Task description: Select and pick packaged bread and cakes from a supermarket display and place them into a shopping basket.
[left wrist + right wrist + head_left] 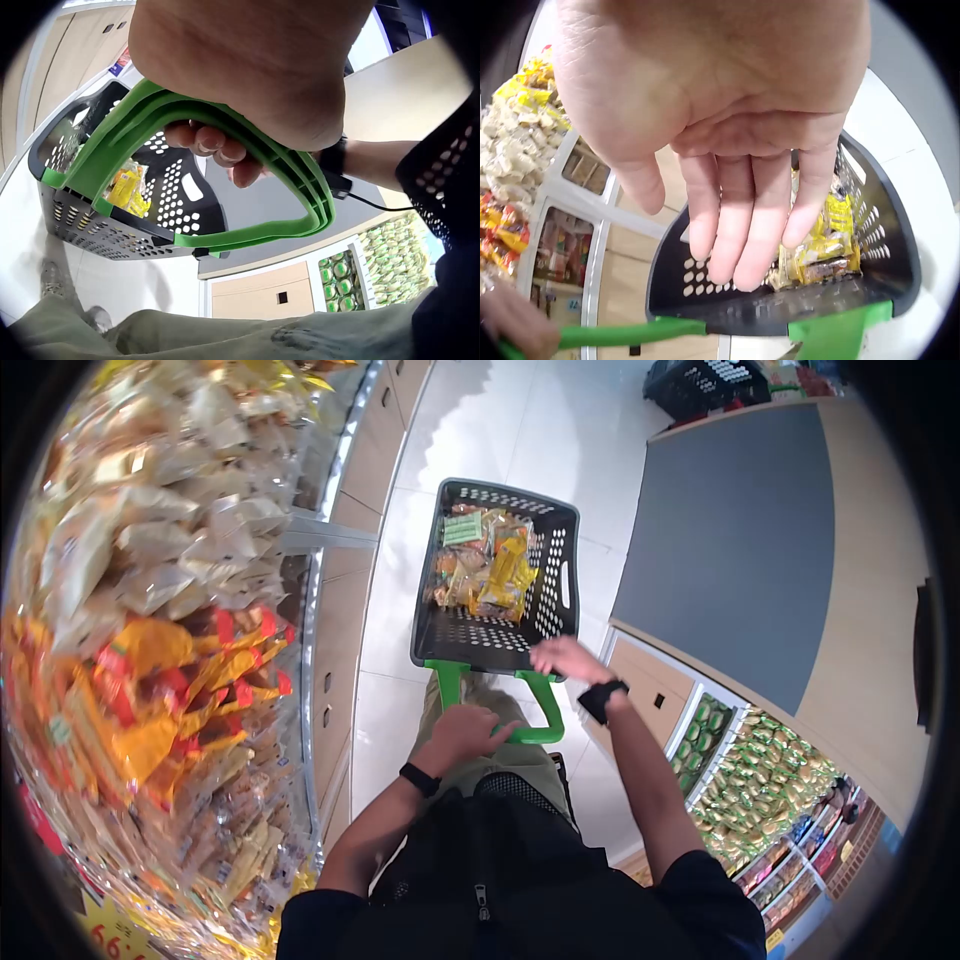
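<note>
A black perforated shopping basket [550, 575] with a green handle [545, 732] is in front of the person. My left hand [466, 732] grips the handle's left part; in the left wrist view its fingertips [206, 140] curl round the green bar. Yellow and clear snack packets [508, 572] lie inside the basket, one with a pale green label [463, 527]. Above the basket's near right corner is my right hand [566, 657], holding nothing. The right wrist view shows its fingers [735, 217] loosely extended, overlapping the basket.
Heaped packaged snacks [160, 560] fill the shelf on the left. To the right stands a counter with a grey top [725, 550], and beyond it bins of green-and-white packets [765, 770]. Pale floor tiles [480, 430] run between them. Another black basket [705, 382] is at the top right.
</note>
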The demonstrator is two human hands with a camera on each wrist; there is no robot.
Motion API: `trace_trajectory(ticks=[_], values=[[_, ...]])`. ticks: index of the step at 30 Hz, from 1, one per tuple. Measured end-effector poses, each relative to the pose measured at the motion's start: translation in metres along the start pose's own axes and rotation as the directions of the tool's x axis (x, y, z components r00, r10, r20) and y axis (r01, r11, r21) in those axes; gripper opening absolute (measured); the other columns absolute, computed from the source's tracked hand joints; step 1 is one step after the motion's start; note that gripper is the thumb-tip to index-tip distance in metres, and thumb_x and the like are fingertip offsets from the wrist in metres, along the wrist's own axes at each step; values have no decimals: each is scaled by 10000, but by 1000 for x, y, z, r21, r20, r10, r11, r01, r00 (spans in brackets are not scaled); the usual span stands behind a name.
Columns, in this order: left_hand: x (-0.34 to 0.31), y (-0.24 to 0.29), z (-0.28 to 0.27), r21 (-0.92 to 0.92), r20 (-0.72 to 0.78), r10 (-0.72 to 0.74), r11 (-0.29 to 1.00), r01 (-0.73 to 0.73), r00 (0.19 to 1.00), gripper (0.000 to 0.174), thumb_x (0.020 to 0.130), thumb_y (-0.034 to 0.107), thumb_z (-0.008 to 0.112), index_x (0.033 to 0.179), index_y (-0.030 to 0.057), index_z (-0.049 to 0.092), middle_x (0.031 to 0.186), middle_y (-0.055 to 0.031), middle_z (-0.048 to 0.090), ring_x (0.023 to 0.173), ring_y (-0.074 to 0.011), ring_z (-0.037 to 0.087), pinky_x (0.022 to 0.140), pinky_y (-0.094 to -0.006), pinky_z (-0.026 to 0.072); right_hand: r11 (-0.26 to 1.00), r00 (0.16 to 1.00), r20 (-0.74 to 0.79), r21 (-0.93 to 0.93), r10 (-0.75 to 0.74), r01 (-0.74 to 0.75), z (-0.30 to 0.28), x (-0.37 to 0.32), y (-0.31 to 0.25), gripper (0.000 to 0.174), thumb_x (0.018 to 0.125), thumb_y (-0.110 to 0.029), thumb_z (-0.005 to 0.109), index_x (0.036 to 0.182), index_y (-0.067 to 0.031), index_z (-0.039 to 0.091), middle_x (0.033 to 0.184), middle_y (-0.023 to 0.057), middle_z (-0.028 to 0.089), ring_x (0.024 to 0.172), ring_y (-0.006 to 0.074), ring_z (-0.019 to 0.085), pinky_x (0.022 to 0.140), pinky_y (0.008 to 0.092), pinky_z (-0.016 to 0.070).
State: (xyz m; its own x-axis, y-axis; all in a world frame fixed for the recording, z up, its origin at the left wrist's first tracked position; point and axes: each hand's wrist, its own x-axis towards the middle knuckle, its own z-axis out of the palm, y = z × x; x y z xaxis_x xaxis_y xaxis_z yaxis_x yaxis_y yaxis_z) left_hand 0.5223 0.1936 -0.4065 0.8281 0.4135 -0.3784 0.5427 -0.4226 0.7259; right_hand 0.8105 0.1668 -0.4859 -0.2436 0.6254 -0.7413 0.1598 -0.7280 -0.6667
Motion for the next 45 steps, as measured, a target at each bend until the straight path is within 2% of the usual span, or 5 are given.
trace_trajectory(ticks=[9, 25, 35, 42, 45], values=[[12, -27, 8, -2, -275, 137, 990, -143, 952, 293, 804, 214, 751, 600, 107, 570, 574, -29, 529, 496, -187, 514, 463, -334, 372, 865, 969, -230, -465, 87, -188, -80, 246, 109, 300, 876, -310, 617, 1005, -60, 720, 982, 192, 710, 934, 365, 682, 833, 430, 526], [32, -57, 3, -67, -198, 45, 996, -59, 979, 194, 814, 221, 705, 704, 103, 600, 622, 22, 494, 532, -112, 505, 484, -257, 360, 548, 836, -520, -654, 176, -522, -39, 410, 213, 575, 757, -278, 735, 1265, -100, 532, 1289, 79, 588, 1241, 232, 540, 1064, 506, 364], [51, -27, -27, -12, -220, 46, 999, -50, 974, 235, 756, 141, 723, 595, 134, 552, 554, -4, 481, 512, -163, 519, 472, -298, 394, 992, 887, -460, -90, 33, -84, -56, 323, 118, 595, 720, -446, 825, 1103, -18, 665, 998, 177, 698, 938, 316, 666, 849, 381, 515], [60, 25, -66, -152, 65, -326, 931, 332, 943, 293, 956, 260, 620, 759, 61, 705, 738, -153, 677, 746, -267, 676, 623, -382, 514, 742, 953, -273, 610, -132, 278, -50, 151, -78, 415, 872, -114, 750, 1243, 16, 616, 1134, 86, 698, 997, 153, 666, 887, 293, 531], [56, 42, -90, -450, 53, -504, 759, 471, 862, 370, 999, 311, 577, 799, 37, 727, 765, -114, 709, 768, -231, 695, 646, -338, 526, 779, 891, -305, 443, -335, 445, -38, 54, -165, 479, 830, -37, 745, 1291, -9, 617, 1182, 76, 699, 1040, 175, 665, 928, 310, 517]])
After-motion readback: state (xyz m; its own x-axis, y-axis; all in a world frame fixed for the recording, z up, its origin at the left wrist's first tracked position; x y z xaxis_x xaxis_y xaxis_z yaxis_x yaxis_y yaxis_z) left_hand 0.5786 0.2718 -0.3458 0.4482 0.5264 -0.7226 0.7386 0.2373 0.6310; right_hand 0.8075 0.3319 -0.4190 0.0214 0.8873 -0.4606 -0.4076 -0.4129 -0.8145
